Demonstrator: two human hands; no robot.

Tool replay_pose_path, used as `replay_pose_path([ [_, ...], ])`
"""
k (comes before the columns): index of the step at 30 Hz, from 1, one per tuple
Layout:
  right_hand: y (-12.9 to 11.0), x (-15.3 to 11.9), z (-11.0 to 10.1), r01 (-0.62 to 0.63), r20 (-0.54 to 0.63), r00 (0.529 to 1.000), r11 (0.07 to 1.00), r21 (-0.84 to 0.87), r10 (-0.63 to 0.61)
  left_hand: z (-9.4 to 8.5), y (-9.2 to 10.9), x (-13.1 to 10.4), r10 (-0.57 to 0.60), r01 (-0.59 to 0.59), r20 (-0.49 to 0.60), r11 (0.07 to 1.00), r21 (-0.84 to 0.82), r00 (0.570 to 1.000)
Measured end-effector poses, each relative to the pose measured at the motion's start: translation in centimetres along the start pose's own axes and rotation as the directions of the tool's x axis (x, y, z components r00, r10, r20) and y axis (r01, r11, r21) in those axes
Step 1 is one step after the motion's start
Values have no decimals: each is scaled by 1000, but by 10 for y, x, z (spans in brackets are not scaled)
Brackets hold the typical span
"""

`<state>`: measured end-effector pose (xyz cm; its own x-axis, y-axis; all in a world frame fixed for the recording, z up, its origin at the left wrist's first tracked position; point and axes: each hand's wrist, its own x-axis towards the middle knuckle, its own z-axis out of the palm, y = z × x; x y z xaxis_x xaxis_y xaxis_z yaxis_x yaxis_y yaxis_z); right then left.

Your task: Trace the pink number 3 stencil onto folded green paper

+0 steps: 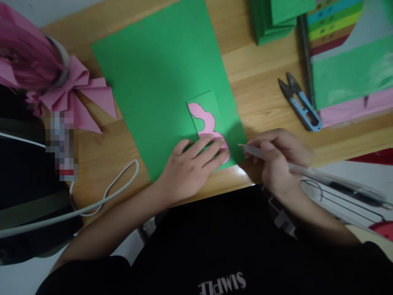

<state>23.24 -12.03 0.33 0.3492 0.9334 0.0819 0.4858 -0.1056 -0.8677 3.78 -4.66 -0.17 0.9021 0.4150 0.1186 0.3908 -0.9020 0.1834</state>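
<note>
My left hand lies with its fingers spread over the lower part of a wavy pink paper cutout, pressing it down. Under the cutout is a small folded piece of green paper, with a dark line along the cutout's curved edge. Both rest on a large green sheet. To the right, just off the sheet's lower corner, my right hand grips a pen, its tip pointing left toward the cutout without touching the paper.
Blue thread snips lie to the right, beside a packet of green and pink paper. A green paper stack is at the back. On the left are a pink bow and a white cable. The table edge runs close to my body.
</note>
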Motion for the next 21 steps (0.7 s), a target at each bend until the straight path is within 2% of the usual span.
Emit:
replay_pose_path([
  [3, 0, -6, 2, 22, -81, 996, 999, -38, -25, 1, 0, 0, -2, 2, -17, 1000, -24, 1000],
  [6, 1, -9, 6, 53, -97, 993, 995, -85, -61, 1, 0, 1, 1, -2, -40, 1000, -17, 999],
  [12, -1, -6, 6, 107, -44, 993, 986, -130, -114, 1, 0, 1, 13, -14, -56, 1000, -14, 998],
  [21, -1, -5, 8, 145, -48, 987, 982, -118, -152, 2, -1, 0, 34, -36, -67, 999, -36, 997],
])
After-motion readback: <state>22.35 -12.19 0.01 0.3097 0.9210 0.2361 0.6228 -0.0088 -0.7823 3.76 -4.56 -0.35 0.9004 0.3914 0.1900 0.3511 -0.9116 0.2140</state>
